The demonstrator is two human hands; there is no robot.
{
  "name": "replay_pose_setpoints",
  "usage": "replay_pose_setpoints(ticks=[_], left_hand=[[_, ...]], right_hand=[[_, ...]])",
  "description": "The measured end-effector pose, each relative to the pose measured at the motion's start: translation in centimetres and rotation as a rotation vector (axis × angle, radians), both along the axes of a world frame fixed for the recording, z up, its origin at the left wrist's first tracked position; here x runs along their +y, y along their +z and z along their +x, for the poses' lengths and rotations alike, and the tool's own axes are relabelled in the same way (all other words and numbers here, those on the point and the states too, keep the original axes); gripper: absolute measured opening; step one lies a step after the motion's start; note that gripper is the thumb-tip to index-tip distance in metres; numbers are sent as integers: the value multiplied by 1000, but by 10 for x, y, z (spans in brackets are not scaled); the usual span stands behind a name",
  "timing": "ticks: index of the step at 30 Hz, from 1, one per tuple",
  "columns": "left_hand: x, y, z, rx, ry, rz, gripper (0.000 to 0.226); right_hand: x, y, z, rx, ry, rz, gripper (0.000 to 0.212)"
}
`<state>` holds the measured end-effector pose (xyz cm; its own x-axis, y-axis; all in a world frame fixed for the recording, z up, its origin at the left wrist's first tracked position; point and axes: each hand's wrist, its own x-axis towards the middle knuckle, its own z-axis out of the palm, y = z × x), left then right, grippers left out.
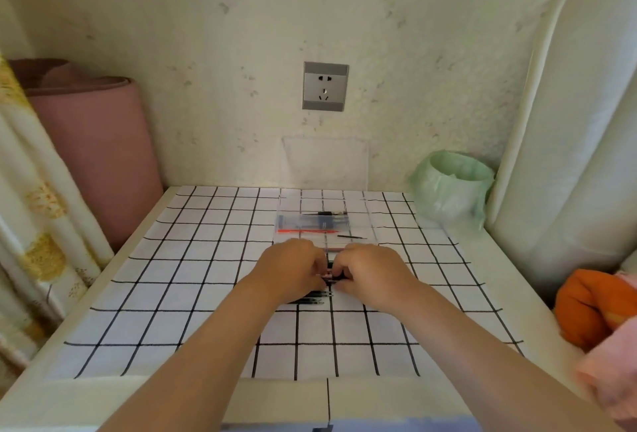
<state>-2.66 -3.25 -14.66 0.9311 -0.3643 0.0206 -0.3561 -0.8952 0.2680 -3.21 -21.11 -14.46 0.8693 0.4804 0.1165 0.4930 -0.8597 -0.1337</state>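
Gripping black pens (315, 299) with curled fingers of left hand (293, 269) and right hand (372, 275), close together, mid-table on the checked cloth (206, 259), just in front of a clear box (312, 223).

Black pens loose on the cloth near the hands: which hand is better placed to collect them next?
Left, probably. The loose black pens lie just beside the left hand, at its near edge, while the right hand sits further off. Both hands pinch the held pens between them.
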Motion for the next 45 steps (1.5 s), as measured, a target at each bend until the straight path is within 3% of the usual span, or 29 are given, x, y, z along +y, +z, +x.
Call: replay_pose_setpoints(ticks=[10, 17, 21, 31, 45], left_hand=[[-1, 5, 2, -25, -80, -35, 14], [5, 10, 0, 122, -83, -132, 28], [7, 16, -5, 154, -59, -202, 20], [8, 21, -8, 174, -116, -118, 18], [21, 28, -5, 211, -121, -183, 12]], right_hand=[[-3, 7, 1, -38, -14, 49, 15], [2, 8, -5, -49, 51, -34, 23], [0, 10, -4, 44, 13, -37, 23], [8, 14, -10, 304, -3, -47, 22], [8, 19, -9, 213, 39, -39, 26]])
